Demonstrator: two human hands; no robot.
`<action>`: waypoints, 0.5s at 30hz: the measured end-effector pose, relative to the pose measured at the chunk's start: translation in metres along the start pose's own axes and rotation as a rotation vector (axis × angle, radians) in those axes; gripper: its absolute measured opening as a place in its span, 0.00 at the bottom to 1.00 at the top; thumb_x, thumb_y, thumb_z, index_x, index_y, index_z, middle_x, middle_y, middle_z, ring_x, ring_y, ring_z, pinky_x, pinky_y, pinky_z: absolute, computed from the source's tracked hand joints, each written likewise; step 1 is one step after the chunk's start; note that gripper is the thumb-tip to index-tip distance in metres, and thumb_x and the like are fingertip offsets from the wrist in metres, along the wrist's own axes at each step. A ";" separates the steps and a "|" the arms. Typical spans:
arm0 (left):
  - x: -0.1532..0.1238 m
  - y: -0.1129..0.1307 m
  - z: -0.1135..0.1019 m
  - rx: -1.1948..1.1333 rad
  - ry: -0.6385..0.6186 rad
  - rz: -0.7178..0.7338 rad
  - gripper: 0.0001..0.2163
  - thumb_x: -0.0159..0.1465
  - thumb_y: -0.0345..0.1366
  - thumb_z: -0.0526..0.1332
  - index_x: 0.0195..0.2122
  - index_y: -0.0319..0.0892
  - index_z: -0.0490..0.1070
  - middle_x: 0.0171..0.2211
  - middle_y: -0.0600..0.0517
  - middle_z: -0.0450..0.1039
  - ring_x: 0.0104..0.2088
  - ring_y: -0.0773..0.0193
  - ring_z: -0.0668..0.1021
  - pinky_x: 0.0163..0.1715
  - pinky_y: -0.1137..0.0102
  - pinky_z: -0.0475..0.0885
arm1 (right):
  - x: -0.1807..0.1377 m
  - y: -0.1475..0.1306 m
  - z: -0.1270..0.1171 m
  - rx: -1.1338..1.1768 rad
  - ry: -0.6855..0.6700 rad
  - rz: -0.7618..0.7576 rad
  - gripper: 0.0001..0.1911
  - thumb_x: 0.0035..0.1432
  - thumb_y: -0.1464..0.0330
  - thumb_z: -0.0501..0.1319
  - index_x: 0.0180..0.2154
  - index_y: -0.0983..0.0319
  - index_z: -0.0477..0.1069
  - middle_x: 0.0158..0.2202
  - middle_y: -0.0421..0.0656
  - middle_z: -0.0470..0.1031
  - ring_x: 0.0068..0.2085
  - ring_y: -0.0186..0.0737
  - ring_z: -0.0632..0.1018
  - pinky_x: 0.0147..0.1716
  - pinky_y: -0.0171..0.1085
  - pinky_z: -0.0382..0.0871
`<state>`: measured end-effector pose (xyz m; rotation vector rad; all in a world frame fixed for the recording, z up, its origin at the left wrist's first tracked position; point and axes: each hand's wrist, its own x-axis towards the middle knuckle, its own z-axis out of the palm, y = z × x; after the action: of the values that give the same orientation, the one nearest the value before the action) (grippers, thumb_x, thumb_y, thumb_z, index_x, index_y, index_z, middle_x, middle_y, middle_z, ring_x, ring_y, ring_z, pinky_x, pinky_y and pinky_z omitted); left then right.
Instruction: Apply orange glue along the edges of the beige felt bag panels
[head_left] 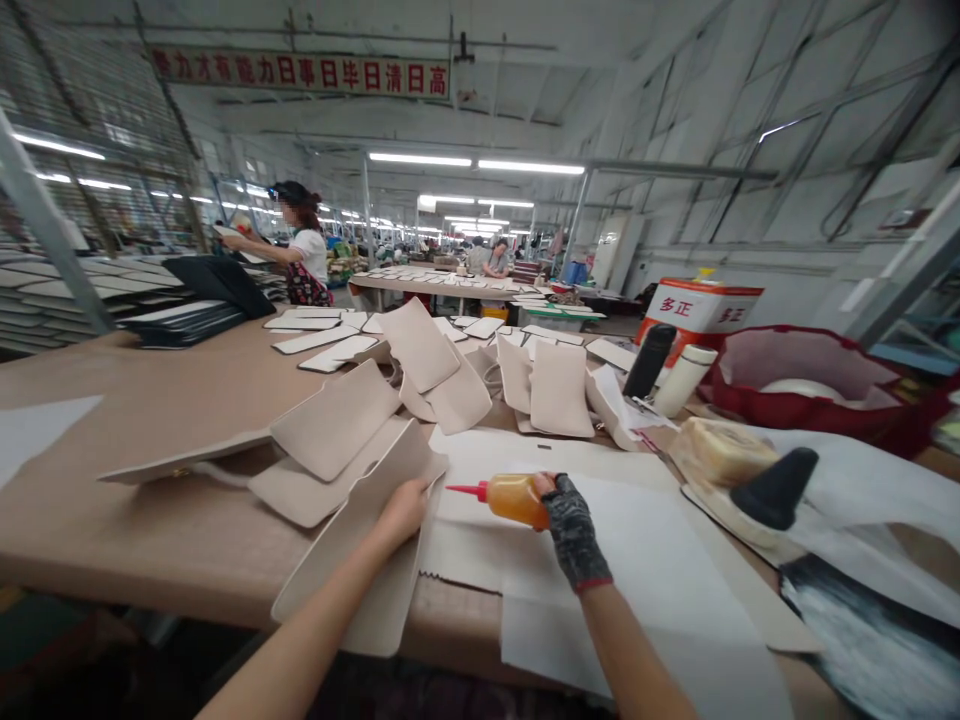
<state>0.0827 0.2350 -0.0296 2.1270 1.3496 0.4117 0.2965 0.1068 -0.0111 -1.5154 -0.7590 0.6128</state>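
Observation:
My right hand (568, 520), in a dark grey fingerless knit glove, is wrapped around a squeeze bottle (512, 498) of amber liquid. The bottle lies nearly level, its red pointed nozzle facing left. At the left, my bare left hand (405, 512) grips the edge of a beige bag panel piece (352, 540) that is folded and hangs partly over the table's front edge. Its fingertips are partly hidden. The nozzle tip is apart from this piece, just right of its edge. White paper sheets (600, 540) lie below the bottle.
More folded beige pieces (330, 425) lie across the brown table (187, 385). Dark-edged flat panels (337, 352) are spread behind them. At right stand a black bottle (649, 362), a cream bottle (685, 380), a black cone-shaped object (776, 490) and a red bag (810, 375). Other people work farther back.

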 end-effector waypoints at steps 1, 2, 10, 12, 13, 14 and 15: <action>0.001 -0.002 0.002 -0.021 0.004 -0.008 0.16 0.60 0.29 0.50 0.41 0.37 0.76 0.37 0.45 0.78 0.40 0.56 0.77 0.40 0.70 0.69 | 0.003 0.003 0.005 -0.043 0.017 -0.015 0.24 0.47 0.49 0.57 0.34 0.62 0.68 0.28 0.43 0.71 0.27 0.42 0.73 0.16 0.34 0.66; 0.002 -0.004 0.003 -0.041 0.007 -0.014 0.16 0.60 0.29 0.50 0.41 0.37 0.76 0.36 0.45 0.79 0.39 0.56 0.78 0.39 0.70 0.69 | 0.006 0.005 0.010 -0.077 0.031 -0.032 0.23 0.47 0.49 0.56 0.34 0.62 0.68 0.28 0.43 0.72 0.27 0.42 0.73 0.17 0.35 0.66; 0.013 -0.016 0.009 -0.152 -0.015 -0.004 0.15 0.58 0.27 0.51 0.39 0.33 0.76 0.36 0.46 0.79 0.38 0.57 0.78 0.37 0.71 0.69 | 0.020 0.012 0.031 -0.211 0.101 -0.160 0.20 0.49 0.51 0.55 0.34 0.61 0.68 0.32 0.46 0.74 0.32 0.43 0.74 0.35 0.38 0.69; 0.013 -0.017 0.009 -0.168 -0.021 0.001 0.15 0.58 0.27 0.51 0.39 0.32 0.76 0.36 0.45 0.79 0.37 0.57 0.78 0.36 0.71 0.69 | 0.023 0.015 0.035 -0.211 0.099 -0.154 0.20 0.50 0.51 0.54 0.35 0.61 0.67 0.32 0.46 0.74 0.33 0.43 0.74 0.35 0.38 0.69; 0.013 -0.016 0.008 -0.175 -0.024 0.005 0.15 0.58 0.27 0.51 0.39 0.32 0.76 0.36 0.45 0.79 0.37 0.57 0.78 0.37 0.70 0.69 | 0.025 0.016 0.036 -0.214 0.096 -0.157 0.20 0.50 0.51 0.54 0.35 0.61 0.67 0.33 0.46 0.74 0.34 0.43 0.74 0.36 0.39 0.69; 0.013 -0.016 0.007 -0.181 -0.027 0.009 0.16 0.58 0.27 0.51 0.39 0.32 0.76 0.36 0.44 0.79 0.38 0.57 0.78 0.37 0.70 0.69 | 0.026 0.018 0.038 -0.222 0.097 -0.162 0.21 0.50 0.51 0.54 0.36 0.61 0.67 0.34 0.46 0.74 0.34 0.43 0.74 0.37 0.39 0.68; 0.012 -0.015 0.007 -0.186 -0.029 0.014 0.16 0.58 0.27 0.50 0.40 0.32 0.76 0.37 0.44 0.79 0.38 0.57 0.78 0.38 0.70 0.69 | 0.027 0.019 0.039 -0.235 0.102 -0.169 0.21 0.51 0.52 0.53 0.37 0.61 0.67 0.34 0.47 0.73 0.35 0.43 0.74 0.38 0.39 0.68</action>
<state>0.0810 0.2485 -0.0446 1.9829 1.2315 0.4904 0.2864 0.1527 -0.0321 -1.6625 -0.8933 0.3263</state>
